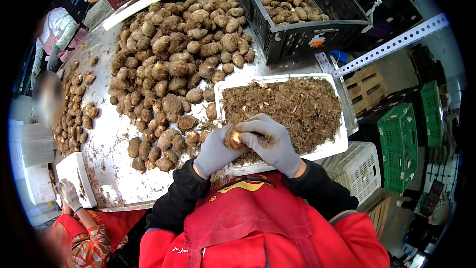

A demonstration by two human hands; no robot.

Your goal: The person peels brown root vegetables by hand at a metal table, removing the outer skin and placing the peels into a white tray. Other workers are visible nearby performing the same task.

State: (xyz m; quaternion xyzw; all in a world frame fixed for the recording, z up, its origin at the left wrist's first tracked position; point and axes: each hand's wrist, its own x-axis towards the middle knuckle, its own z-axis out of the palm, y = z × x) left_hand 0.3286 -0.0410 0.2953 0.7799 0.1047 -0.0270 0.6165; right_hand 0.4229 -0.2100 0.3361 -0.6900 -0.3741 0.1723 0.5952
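In my left hand [218, 152], in a grey glove, is a brown taro corm [233, 140] with a pale orange end bared. My right hand [270, 142], gloved alike, touches the corm's right side with bent fingers; whether it holds anything else is hidden. Both hands are over the near left edge of a white foam tray [344, 119] full of brown root fibres and peelings [282, 108]. Left of the tray, a large heap of hairy taro corms [178, 56] covers much of the metal table [115, 156].
A black crate [316, 31] of corms stands behind the tray. Smaller corms [72, 119] lie at the table's left. Co-workers stand at the far edge, the left side and lower left. A perforated metal bar [390, 44], a white crate [357, 171] and green crates [399, 149] are on the right.
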